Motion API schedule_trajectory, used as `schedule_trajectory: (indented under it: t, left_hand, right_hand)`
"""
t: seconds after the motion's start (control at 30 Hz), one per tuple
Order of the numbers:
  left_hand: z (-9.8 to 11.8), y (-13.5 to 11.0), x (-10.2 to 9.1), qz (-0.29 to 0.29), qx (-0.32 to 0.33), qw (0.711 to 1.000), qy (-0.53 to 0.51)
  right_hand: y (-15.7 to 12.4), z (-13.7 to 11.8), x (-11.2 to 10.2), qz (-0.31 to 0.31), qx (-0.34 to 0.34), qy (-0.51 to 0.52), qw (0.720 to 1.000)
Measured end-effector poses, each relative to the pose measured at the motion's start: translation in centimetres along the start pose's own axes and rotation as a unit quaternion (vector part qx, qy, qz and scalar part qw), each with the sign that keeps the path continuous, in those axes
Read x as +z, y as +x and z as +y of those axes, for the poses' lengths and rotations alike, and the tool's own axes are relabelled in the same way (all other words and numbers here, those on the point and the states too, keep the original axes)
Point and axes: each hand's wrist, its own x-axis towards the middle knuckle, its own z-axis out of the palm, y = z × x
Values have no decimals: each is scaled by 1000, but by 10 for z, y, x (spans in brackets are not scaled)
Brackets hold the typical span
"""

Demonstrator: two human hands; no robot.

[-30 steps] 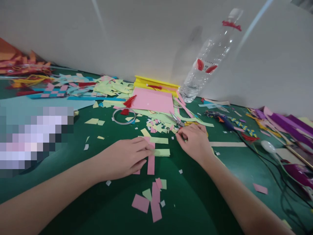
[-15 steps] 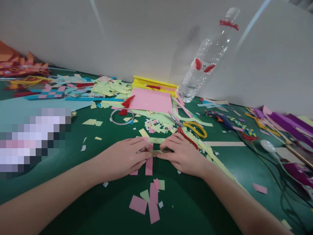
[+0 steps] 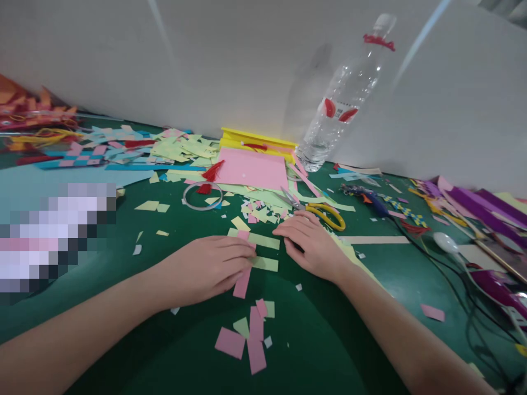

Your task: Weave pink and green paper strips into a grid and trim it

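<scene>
My left hand (image 3: 214, 264) lies over crossed paper strips, fingers together and thumb side hidden, and holds them. A pink paper strip (image 3: 242, 284) shows below its fingertips, running lengthwise. Two pale green paper strips cross it and stick out to the right: an upper strip (image 3: 265, 241) and a lower strip (image 3: 265, 264). How they interlace under the hand is hidden. My right hand (image 3: 307, 241) is open just right of the strips, fingers stretched out, apart from them. Scissors with yellow and red handles (image 3: 329, 216) lie right behind it, partly covered.
Pink and green paper scraps (image 3: 256, 323) lie in front. A roll of tape (image 3: 202, 196), pink paper (image 3: 252, 167) and a plastic bottle (image 3: 346, 93) stand or lie behind. To the right are a glue gun (image 3: 381, 206) with a black cable and a purple tool (image 3: 496, 288).
My right hand has let go of the strips and moved slightly right, its fingers opening. The green strip ends now show. My left hand stays on the strips; the pink strip tilts more.
</scene>
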Motion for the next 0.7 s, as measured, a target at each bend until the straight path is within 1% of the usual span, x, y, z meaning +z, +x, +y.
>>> schedule_trajectory:
  t: [0.1, 0.17, 0.23, 0.33, 0.4, 0.47, 0.6, 0.7]
  left_hand:
    - [0, 0, -4, 21, 3, 998, -54]
    - [1, -1, -6, 36, 5, 997, -71]
    - [1, -1, -6, 60, 4, 996, -59]
    - [2, 0, -4, 83, -16, 996, -1]
    - [2, 1, -2, 78, -33, 996, 36]
    - [1, 2, 0, 61, -42, 996, 52]
    - [-2, 2, 4, 32, -43, 997, 47]
    - [-3, 1, 5, 24, -34, 998, 48]
  right_hand:
    - [0, -1, -2, -12, -3, 17, 1000]
    - [0, -4, -4, -26, -10, 34, 999]
    - [1, -8, -6, -39, -18, 56, 998]
    - [2, -13, -7, -53, -22, 85, 995]
    - [3, -14, -8, -62, -19, 96, 993]
    - [3, -15, -7, -71, -16, 103, 992]
    - [3, -16, -7, -105, -8, 113, 988]
    - [4, -18, -7, -131, 25, 125, 983]
